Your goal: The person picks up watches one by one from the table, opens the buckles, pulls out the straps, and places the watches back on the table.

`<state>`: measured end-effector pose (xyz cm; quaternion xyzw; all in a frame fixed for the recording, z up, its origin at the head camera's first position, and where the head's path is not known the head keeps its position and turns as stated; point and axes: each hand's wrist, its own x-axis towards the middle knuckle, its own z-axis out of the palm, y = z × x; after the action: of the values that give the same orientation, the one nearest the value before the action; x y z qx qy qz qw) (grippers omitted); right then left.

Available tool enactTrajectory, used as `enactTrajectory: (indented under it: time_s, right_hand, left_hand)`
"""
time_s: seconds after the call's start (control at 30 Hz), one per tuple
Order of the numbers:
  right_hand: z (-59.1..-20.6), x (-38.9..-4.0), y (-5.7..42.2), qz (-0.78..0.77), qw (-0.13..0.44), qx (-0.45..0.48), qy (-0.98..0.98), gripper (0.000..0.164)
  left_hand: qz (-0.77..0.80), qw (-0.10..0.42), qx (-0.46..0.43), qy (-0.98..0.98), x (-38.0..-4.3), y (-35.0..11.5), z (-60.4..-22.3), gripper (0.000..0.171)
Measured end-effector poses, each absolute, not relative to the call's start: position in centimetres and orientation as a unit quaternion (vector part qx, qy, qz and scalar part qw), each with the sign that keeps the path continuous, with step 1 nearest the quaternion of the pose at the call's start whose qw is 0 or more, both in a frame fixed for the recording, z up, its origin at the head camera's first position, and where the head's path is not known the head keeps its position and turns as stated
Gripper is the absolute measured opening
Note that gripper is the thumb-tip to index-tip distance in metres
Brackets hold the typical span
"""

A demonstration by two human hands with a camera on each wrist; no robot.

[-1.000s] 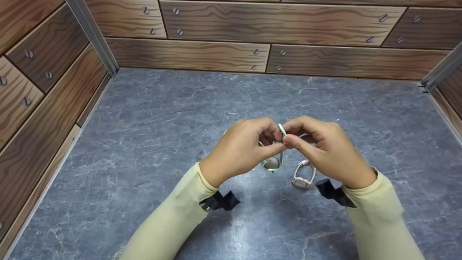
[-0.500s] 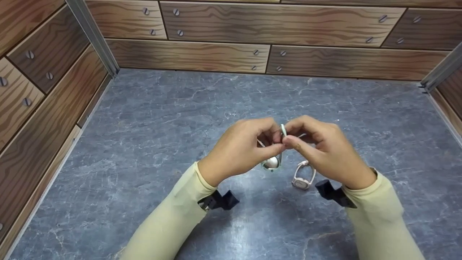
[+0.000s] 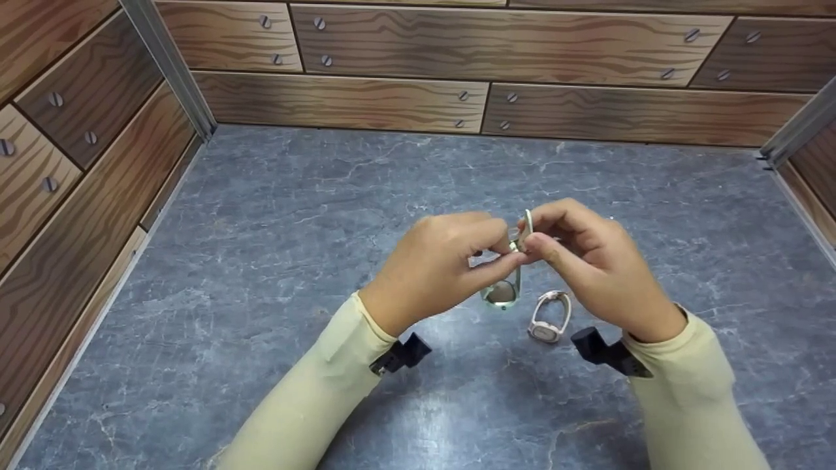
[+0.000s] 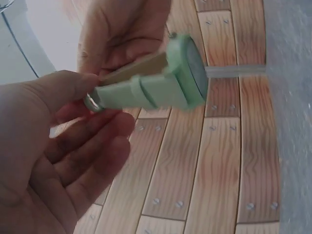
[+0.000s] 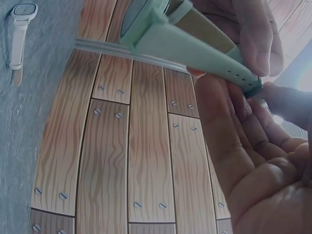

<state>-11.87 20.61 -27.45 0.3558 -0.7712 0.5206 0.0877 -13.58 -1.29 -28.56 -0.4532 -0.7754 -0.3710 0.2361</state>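
A mint-green wristwatch [image 3: 501, 295] hangs dial-down below both hands, above the table. At the buckle end, my left hand [image 3: 441, 264] pinches the strap between thumb and index finger. The right hand [image 3: 591, 271] pinches the strap's free end, which sticks up between thumb and index finger. In the left wrist view, the band [image 4: 151, 92] with its keeper loop runs from the metal buckle [image 4: 91, 101] to the round case [image 4: 187, 73]. Punched holes show along the strap [image 5: 204, 56] in the right wrist view. Fingers partly hide the buckle in the head view.
A pale pink-white wristwatch [image 3: 545, 331], its strap forming a loop, lies on the grey marbled table [image 3: 326, 196] just below the right hand. Wood-patterned panels [image 3: 392, 98] wall in the back and sides. Black wrist cameras [image 3: 604, 352] sit at both cuffs.
Both hands and the green watch have shifted slightly right. The right hand has moved up and a little away from the left, and more of the strap end now shows upright.
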Motion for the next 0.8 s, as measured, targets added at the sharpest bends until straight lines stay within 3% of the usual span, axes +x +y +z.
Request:
enactTrajectory:
  time_s: [0.17,0.4,0.5,0.8]
  right_hand:
    - [-27.49,-11.93,20.51,0.508,0.101,0.356,-0.778,0.017]
    - [-27.46,-11.86,20.44,0.492,0.115,0.347,-0.790,0.018]
    - [-27.55,-11.89,20.43,0.476,0.123,0.338,-0.802,0.018]
    - [-27.48,-12.19,20.56,0.454,0.136,0.383,-0.792,0.034]
  left_hand:
    - [-0.345,0.232,-0.457,-0.786,-13.67,-1.44,-28.60,0.015]
    - [-0.427,0.075,-0.363,-0.825,-13.41,-1.38,-28.07,0.022]
    - [-0.455,0.031,-0.336,-0.824,-13.34,-1.33,-27.92,0.025]
    - [-0.459,0.043,-0.335,-0.822,-13.16,-1.43,-27.67,0.013]
